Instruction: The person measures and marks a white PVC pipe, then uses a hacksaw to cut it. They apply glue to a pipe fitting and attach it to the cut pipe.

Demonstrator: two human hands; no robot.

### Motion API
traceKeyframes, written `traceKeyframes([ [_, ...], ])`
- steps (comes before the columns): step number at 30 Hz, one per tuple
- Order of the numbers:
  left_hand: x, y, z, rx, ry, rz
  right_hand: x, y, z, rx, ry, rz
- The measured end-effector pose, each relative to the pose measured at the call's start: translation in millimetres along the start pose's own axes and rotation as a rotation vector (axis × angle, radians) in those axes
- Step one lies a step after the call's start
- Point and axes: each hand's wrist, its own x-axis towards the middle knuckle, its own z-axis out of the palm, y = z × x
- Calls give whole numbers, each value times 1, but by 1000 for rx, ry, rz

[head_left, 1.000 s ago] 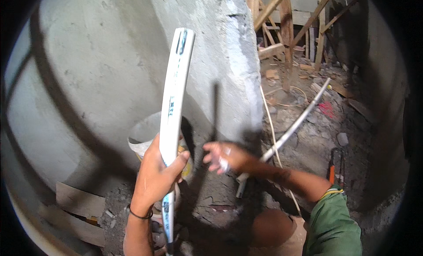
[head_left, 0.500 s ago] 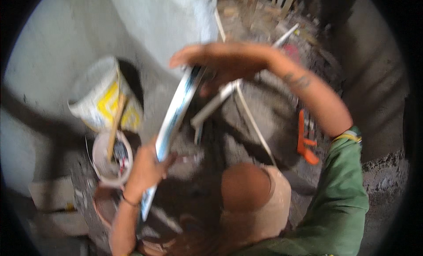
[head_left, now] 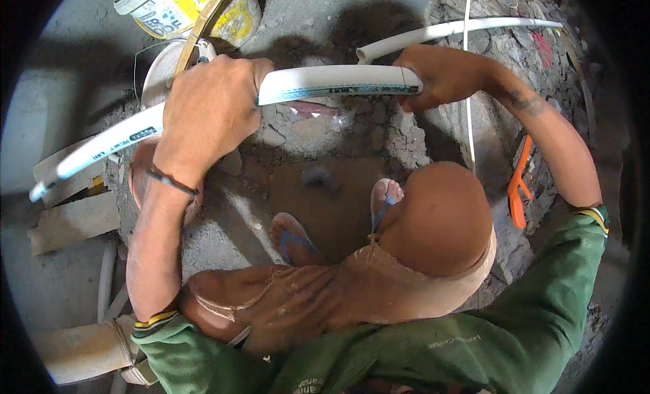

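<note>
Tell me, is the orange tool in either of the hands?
No, the orange tool lies on the rubble at the right, while both the left hand and right hand grip the white pipe.

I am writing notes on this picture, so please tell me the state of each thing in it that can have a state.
White pipe: held level over the ground, gripped by both hands.
Left hand: closed around the pipe's middle.
Right hand: closed on the pipe's cut end.
Yellow bucket: tilted, open, a stick in it.
Thin white pipe: lying on rubble.
Orange tool: lying on the ground, untouched.
Sandals: worn on both feet.
</note>
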Motion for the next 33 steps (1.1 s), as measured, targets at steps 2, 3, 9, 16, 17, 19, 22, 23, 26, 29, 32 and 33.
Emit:
traceKeyframes([
  [2,2,-20,8,-299,-223,-3,7,15,16,-339,362,-247],
  [3,2,-27,13,-566,-350,-24,2,-4,13,-459,344,-74],
  [9,0,-53,23,-1000,-710,-224,7,29,4,-653,837,6],
  [16,-17,-123,-54,-704,-318,-364,-14,115,51,100,369,86],
  [17,-19,-124,-77,-630,-258,-380,4,83,56,108,295,-31],
  [19,-16,-117,-120,-521,-126,-430,55,47,59,64,164,-145],
  [22,-16,-117,-158,-306,57,-417,161,-45,47,208,323,-387],
  [23,-12,-110,-166,-228,111,-433,202,-57,54,175,640,-587],
  [26,19,-92,-175,-112,237,-437,231,-103,9,432,675,-495],
  [29,8,-86,-182,106,326,-467,208,-141,19,223,545,-528],
  [32,-12,-93,-166,41,406,-470,176,-125,50,91,463,-528],
  [33,-16,-109,-157,61,422,-450,176,-104,56,-21,360,-491],
])
